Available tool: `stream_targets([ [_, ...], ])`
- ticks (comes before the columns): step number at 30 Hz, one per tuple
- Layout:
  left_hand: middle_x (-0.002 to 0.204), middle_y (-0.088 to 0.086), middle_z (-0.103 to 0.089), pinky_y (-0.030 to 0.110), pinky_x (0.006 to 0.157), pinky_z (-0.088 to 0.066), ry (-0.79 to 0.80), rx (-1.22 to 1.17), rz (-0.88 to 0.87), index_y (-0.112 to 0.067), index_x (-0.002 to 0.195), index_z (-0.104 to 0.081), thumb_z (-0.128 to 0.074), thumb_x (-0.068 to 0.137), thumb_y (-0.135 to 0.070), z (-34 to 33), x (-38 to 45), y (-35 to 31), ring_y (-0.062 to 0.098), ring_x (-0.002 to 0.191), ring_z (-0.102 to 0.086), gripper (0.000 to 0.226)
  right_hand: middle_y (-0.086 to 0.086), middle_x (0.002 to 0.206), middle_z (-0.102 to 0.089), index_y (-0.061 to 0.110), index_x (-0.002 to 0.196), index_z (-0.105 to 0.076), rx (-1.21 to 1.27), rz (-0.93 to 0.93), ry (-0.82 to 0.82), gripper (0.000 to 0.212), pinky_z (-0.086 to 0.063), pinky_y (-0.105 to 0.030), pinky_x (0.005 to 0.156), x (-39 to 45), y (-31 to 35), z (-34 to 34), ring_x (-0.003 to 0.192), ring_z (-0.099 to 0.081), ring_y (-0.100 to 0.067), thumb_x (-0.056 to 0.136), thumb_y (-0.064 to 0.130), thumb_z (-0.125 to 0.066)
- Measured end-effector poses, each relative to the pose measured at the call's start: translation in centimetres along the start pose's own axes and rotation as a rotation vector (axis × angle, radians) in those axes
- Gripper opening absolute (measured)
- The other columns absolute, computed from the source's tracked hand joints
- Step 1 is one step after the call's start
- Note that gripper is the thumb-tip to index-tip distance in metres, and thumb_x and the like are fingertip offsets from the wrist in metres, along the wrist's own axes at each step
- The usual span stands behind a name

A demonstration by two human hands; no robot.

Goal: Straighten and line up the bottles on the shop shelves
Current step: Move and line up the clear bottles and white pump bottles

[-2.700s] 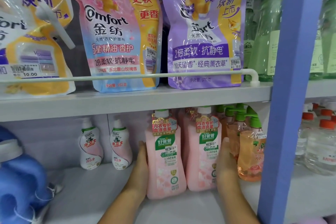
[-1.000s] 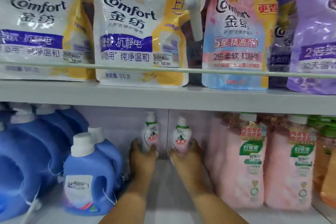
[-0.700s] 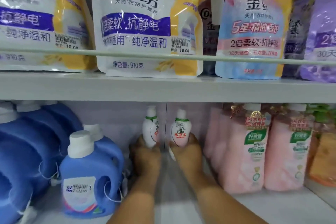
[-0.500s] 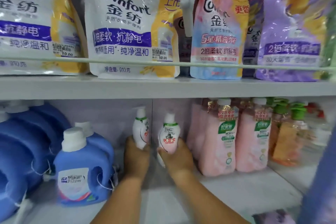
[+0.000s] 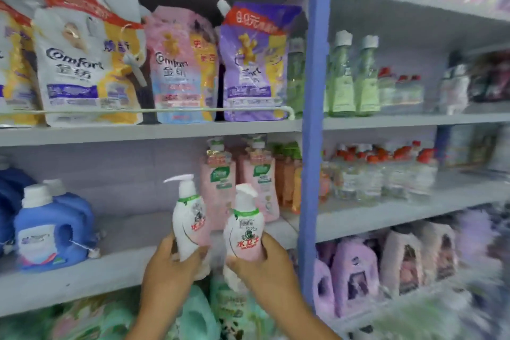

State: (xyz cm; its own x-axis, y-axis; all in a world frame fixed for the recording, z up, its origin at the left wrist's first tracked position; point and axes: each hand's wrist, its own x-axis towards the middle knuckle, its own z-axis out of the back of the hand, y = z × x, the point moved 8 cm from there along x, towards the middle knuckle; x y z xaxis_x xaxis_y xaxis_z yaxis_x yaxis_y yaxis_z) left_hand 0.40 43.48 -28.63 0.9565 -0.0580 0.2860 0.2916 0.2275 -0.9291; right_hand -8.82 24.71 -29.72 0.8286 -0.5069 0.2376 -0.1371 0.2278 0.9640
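Your left hand (image 5: 165, 265) is wrapped round the base of a white pump bottle (image 5: 189, 218), fingers closed on it, thumb on the near side. Your right hand (image 5: 265, 259) is clasped the same way on a 2nd pump bottle (image 5: 244, 232), w/ red logo facing you. Both bottles are lifted clear of the middle shelf (image 5: 82, 270), out past its front edge, roughly upright, close together but not touching. Left one sits a bit higher; its pump spout points left. The right one's spout direction is too blurred to read.

On the middle shelf: blue detergent jugs (image 5: 52, 232) at the left end, near the front edge. Pink bottles (image 5: 220, 182) w/ green labels stand toward the right end, next to orange bottles (image 5: 287, 176) by the blue upright post (image 5: 314, 119). The stretch of shelf between the jugs and the pink bottles is bare.

Upper shelf: Comfort refill pouches (image 5: 88, 63), white, pink & purple, behind a thin rail (image 5: 165, 110) along the front edge.

Right of the post: green bottles (image 5: 353, 77) on the upper board, clear bottles w/ red caps (image 5: 380, 174) on the one below. Lowest level holds teal packs (image 5: 193, 315) under your hands & lilac jugs (image 5: 353, 276) to the right. The right side of the view is smeared, labels unreadable.
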Motion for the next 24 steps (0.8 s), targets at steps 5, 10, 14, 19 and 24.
stream_targets([
  [5, 0.098, -0.017, -0.071, 0.017, 0.06, -0.044, 0.176, -0.15, -0.068, -0.037, 0.109, -0.065, -0.084, 0.081, -0.023, -8.0, -8.6, -5.7, -0.003, 0.085, -0.063, 0.037, 0.016, 0.097, -0.076, 0.031, 0.101, -0.07, -0.009, -0.029, -0.119, 0.035, -0.059, -0.021, 0.076, -4.0, -0.1, 13.6, 0.084, -0.071, 0.004, 0.072, 0.026, -0.089],
  [10, 0.101, -0.015, -0.072, 0.017, 0.063, -0.047, 0.297, -0.217, -0.056, -0.032, 0.111, -0.067, -0.084, 0.081, -0.019, -16.3, -12.0, -9.3, 0.002, 0.089, -0.066, 0.036, 0.013, 0.1, -0.076, 0.03, 0.106, -0.068, -0.008, -0.051, -0.269, 0.035, -0.054, -0.015, 0.065, -6.3, 0.1, 25.7, 0.084, -0.071, -0.001, 0.077, 0.026, -0.087],
  [14, 0.102, -0.017, -0.07, 0.026, 0.068, -0.051, 0.345, -0.224, -0.055, -0.039, 0.101, -0.064, -0.084, 0.08, -0.021, -22.0, -13.0, -11.3, 0.009, 0.093, -0.067, 0.034, 0.011, 0.095, -0.077, 0.027, 0.103, -0.071, -0.039, -0.045, -0.387, 0.032, -0.057, -0.022, 0.071, -7.1, -0.3, 33.1, 0.08, -0.072, -0.001, 0.076, 0.027, -0.087],
  [19, 0.102, -0.021, -0.067, 0.023, 0.065, -0.049, 0.382, -0.234, -0.079, -0.039, 0.106, -0.063, -0.083, 0.081, -0.023, -28.9, -12.6, -13.0, 0.003, 0.091, -0.065, 0.036, 0.012, 0.093, -0.078, 0.026, 0.104, -0.071, -0.048, -0.049, -0.447, 0.032, -0.055, -0.019, 0.067, -5.5, -1.9, 39.3, 0.079, -0.072, 0.0, 0.076, 0.027, -0.087],
  [24, 0.1, -0.02, -0.068, 0.018, 0.063, -0.046, 0.387, -0.267, -0.115, -0.03, 0.114, -0.065, -0.083, 0.081, -0.024, -37.0, -10.5, -13.4, -0.002, 0.089, -0.063, 0.039, 0.011, 0.095, -0.078, 0.026, 0.104, -0.072, -0.098, -0.04, -0.467, 0.032, -0.055, -0.019, 0.067, -0.6, -4.2, 44.0, 0.082, -0.072, -0.001, 0.076, 0.03, -0.087],
])
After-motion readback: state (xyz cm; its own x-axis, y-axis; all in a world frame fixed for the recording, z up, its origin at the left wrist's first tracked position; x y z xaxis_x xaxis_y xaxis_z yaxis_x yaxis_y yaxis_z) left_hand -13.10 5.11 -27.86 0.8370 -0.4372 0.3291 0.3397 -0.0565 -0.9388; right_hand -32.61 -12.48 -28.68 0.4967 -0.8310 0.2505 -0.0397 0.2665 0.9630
